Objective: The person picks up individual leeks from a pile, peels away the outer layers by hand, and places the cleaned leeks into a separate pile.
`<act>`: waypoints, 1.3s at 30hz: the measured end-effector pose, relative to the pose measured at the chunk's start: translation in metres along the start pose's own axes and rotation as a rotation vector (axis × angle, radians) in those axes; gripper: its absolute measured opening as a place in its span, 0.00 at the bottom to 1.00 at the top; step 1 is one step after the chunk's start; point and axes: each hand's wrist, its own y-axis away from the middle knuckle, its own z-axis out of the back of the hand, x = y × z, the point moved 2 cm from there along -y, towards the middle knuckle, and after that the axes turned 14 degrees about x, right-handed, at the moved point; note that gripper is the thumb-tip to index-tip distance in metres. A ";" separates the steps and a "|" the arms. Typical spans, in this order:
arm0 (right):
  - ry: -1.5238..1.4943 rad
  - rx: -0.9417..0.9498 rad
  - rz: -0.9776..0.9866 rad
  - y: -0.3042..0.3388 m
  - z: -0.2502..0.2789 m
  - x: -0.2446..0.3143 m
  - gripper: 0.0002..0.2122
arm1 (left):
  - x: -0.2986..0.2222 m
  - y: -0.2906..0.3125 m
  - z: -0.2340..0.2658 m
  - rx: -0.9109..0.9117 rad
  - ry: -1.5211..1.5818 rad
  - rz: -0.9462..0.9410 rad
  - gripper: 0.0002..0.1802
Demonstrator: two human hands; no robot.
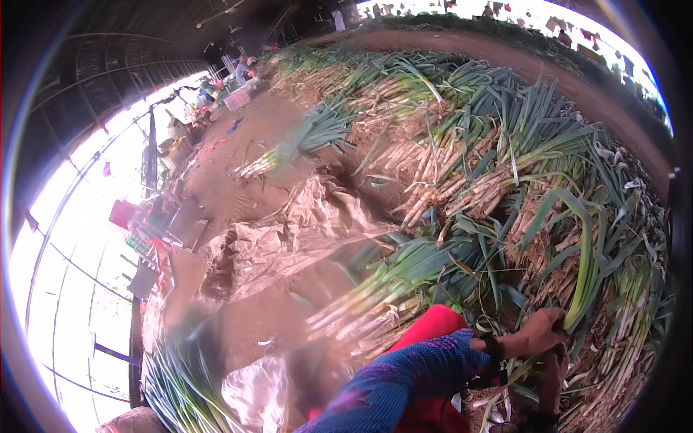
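An arched shelter with a dark, ribbed roof spans the upper left of the frame, bright light coming through its open side. Beneath it, a bare brown earth floor runs through the middle, and a broad bank of leeks curves from the top centre down the right side, roots and white stems tangled among green leaves. A crumpled brown sheet lies left of centre; below and right of it rests a leek bundle. Clear plastic sits at the lower left. At the lower right, a single thick leek slants upright, its lower end in the curled fingers of the left hand. The right hand is just below; whether its fingers grip, I cannot tell.
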 end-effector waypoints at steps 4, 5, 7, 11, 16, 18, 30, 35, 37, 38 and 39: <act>-0.087 -0.022 -0.008 -0.003 -0.010 -0.010 0.12 | -0.002 0.007 -0.001 -0.033 -0.016 0.006 0.14; -0.099 -0.030 -0.012 -0.003 -0.012 -0.012 0.12 | -0.002 0.008 -0.002 -0.043 -0.078 -0.032 0.14; -0.114 -0.024 -0.013 -0.002 -0.014 -0.013 0.12 | 0.000 0.008 -0.002 -0.064 -0.136 -0.017 0.14; -0.121 -0.030 -0.012 0.000 -0.015 -0.009 0.12 | 0.002 0.006 0.000 -0.050 -0.223 -0.101 0.15; -0.160 0.078 0.063 0.005 -0.016 -0.006 0.12 | -0.003 0.011 0.001 -0.009 -0.264 -0.085 0.15; -0.250 -0.008 -0.036 0.009 -0.014 -0.016 0.12 | -0.007 0.013 0.002 0.035 -0.240 -0.092 0.15; -0.031 0.002 0.068 0.021 -0.024 -0.058 0.12 | -0.012 0.002 0.006 0.126 -0.108 -0.132 0.16; -0.643 -0.065 -0.058 0.015 -0.036 -0.052 0.13 | -0.005 -0.006 0.007 0.251 0.349 -0.196 0.16; -0.638 -0.037 -0.002 0.014 -0.040 -0.044 0.14 | -0.002 -0.007 0.010 0.235 0.343 -0.168 0.17; -0.630 -0.011 0.047 0.013 -0.043 -0.039 0.14 | -0.001 -0.007 0.011 0.276 0.372 -0.165 0.19; -0.630 -0.011 0.048 0.013 -0.045 -0.036 0.14 | -0.001 -0.007 0.012 0.256 0.372 -0.147 0.19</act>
